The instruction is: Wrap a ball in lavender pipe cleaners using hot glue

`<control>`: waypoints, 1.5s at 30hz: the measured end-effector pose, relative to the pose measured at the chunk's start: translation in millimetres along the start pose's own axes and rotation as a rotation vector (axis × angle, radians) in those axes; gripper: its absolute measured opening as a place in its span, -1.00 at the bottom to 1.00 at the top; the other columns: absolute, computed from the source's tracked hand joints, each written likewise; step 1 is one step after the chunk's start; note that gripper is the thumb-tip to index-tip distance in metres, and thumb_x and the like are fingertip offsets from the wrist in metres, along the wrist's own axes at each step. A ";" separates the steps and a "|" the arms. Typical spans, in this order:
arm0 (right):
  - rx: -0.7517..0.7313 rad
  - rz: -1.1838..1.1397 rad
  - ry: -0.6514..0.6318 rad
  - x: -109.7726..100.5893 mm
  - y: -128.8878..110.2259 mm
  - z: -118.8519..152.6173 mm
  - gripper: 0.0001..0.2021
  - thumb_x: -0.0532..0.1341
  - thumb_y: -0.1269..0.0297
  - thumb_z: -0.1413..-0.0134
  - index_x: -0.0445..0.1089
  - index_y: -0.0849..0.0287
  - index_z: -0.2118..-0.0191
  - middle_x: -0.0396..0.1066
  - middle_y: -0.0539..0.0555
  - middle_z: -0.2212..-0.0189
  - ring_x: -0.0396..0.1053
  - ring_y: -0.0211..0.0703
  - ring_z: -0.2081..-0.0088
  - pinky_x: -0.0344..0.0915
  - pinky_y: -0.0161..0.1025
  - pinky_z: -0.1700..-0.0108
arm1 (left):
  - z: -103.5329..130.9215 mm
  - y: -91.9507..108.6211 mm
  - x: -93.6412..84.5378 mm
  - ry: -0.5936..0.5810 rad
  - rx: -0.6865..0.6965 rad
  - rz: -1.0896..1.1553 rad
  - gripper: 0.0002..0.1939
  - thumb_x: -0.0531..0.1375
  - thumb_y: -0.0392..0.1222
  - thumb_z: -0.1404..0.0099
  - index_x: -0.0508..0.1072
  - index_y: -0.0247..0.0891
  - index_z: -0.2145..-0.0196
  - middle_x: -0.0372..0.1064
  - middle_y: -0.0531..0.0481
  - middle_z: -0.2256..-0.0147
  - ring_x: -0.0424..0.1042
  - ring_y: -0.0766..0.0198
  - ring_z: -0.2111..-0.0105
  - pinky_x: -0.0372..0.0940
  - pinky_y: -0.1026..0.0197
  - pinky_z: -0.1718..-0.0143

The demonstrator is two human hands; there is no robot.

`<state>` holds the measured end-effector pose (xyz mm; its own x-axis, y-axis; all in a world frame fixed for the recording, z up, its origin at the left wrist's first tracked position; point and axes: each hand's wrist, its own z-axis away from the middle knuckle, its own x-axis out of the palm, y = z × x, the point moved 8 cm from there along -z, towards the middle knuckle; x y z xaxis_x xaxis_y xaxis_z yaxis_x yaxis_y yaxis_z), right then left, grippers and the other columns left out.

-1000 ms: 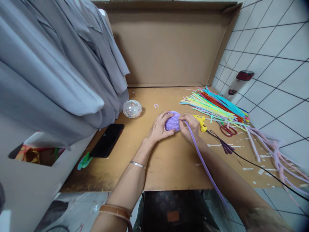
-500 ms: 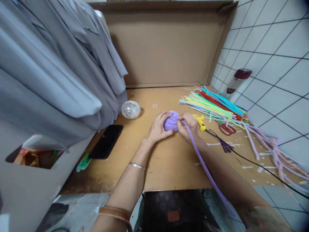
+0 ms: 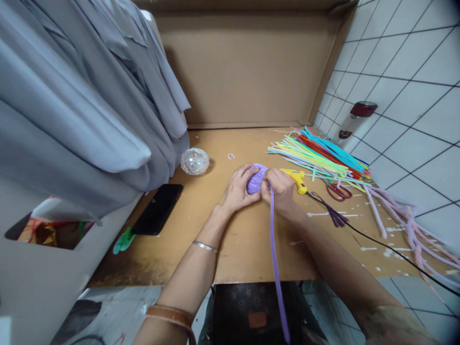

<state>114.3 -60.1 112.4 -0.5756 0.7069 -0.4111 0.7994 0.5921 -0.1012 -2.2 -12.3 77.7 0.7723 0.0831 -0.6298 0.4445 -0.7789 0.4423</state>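
A round coil of purple fuzzy stem (image 3: 256, 180) is held just above the middle of the table. My left hand (image 3: 239, 188) wraps round its left side, thumb below and fingers on top. At the coil's right edge, my right hand (image 3: 278, 188) pinches the purple strand (image 3: 273, 249), whose loose end hangs down past the table's front edge over a dark bag (image 3: 251, 306). The fingertips of my right hand partly hide where strand and coil meet.
A yellow glue gun (image 3: 299, 180) lies right of my right hand, its black cable running right. Beyond are red-handled scissors (image 3: 338, 192), colourful stems (image 3: 323, 153) and a bottle (image 3: 354, 125). Leftward are a clear faceted ball (image 3: 194, 161), a black phone (image 3: 158, 210) and a grey cloth (image 3: 108, 105).
The loose strand has swung from a slant toward the lower right to hanging nearly straight down. My right hand has turned a little at the coil's edge, its fingers more curled.
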 end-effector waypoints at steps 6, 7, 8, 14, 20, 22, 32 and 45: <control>0.084 -0.144 0.001 0.4 9.9 -2.5 -0.81 0.10 0.53 -0.08 0.31 0.04 0.35 0.44 0.02 0.42 0.42 -0.12 0.35 0.32 -0.18 0.27 | 0.1 -2.2 2.3 -0.010 -0.011 -0.013 -0.31 0.33 0.00 -0.15 0.28 -0.18 -0.20 0.25 -0.27 -0.23 0.27 -0.10 -0.26 0.21 -0.17 -0.28; 0.108 -0.168 0.008 -0.1 13.3 -2.7 -0.81 0.11 0.53 -0.09 0.32 0.04 0.34 0.45 0.01 0.42 0.43 -0.13 0.35 0.33 -0.18 0.26 | 0.2 -1.8 3.0 -0.015 -0.005 -0.016 -0.30 0.33 -0.01 -0.14 0.28 -0.18 -0.20 0.25 -0.26 -0.24 0.26 -0.10 -0.26 0.21 -0.18 -0.28; 0.134 -0.187 0.017 -0.8 17.0 -2.7 -0.81 0.12 0.53 -0.09 0.33 0.04 0.35 0.44 0.00 0.43 0.43 -0.13 0.35 0.34 -0.18 0.26 | 0.2 -1.1 3.6 -0.020 0.003 -0.019 -0.30 0.33 -0.02 -0.13 0.28 -0.18 -0.20 0.25 -0.27 -0.24 0.26 -0.11 -0.26 0.21 -0.18 -0.27; 0.251 -0.269 0.066 -0.6 31.7 0.5 -0.84 0.17 0.50 -0.03 0.33 0.05 0.41 0.42 -0.03 0.48 0.42 -0.16 0.39 0.36 -0.20 0.30 | 0.3 -0.3 3.8 -0.010 -0.004 -0.001 -0.31 0.34 -0.04 -0.11 0.30 -0.19 -0.18 0.26 -0.25 -0.23 0.26 -0.10 -0.26 0.21 -0.18 -0.27; 0.292 -0.301 0.086 1.5 33.2 2.0 -0.84 0.16 0.49 -0.01 0.30 0.04 0.43 0.42 -0.04 0.48 0.43 -0.17 0.40 0.38 -0.20 0.30 | -0.5 -1.4 2.7 0.002 -0.031 0.032 -0.32 0.35 -0.05 -0.09 0.31 -0.19 -0.16 0.28 -0.24 -0.22 0.27 -0.07 -0.25 0.21 -0.17 -0.28; 0.266 -0.285 0.086 0.2 30.8 1.1 -0.83 0.16 0.50 -0.01 0.29 0.04 0.43 0.41 -0.04 0.48 0.43 -0.17 0.40 0.38 -0.20 0.30 | -0.8 -1.4 2.5 0.003 -0.031 0.039 -0.32 0.35 -0.06 -0.09 0.31 -0.18 -0.16 0.29 -0.23 -0.21 0.28 -0.08 -0.24 0.22 -0.17 -0.27; 0.151 -0.193 0.035 0.4 19.0 -0.2 -0.78 0.12 0.58 0.00 0.29 0.05 0.40 0.40 -0.01 0.47 0.42 -0.14 0.38 0.34 -0.20 0.30 | 0.3 0.7 2.0 0.013 -0.008 0.029 -0.32 0.34 -0.08 -0.10 0.31 -0.23 -0.16 0.27 -0.28 -0.22 0.28 -0.08 -0.25 0.22 -0.13 -0.28; 0.178 -0.238 0.014 2.3 22.9 1.5 -0.81 0.12 0.55 0.01 0.32 0.07 0.40 0.41 0.00 0.45 0.42 -0.14 0.36 0.35 -0.19 0.24 | 1.0 1.4 2.9 0.004 0.002 -0.017 -0.32 0.34 -0.03 -0.12 0.31 -0.20 -0.18 0.27 -0.24 -0.23 0.28 -0.08 -0.25 0.23 -0.15 -0.27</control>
<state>131.5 -45.5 107.8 -0.7521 0.5618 -0.3445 0.6582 0.6660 -0.3510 0.2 -13.7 75.8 0.7666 0.0990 -0.6345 0.4566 -0.7788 0.4301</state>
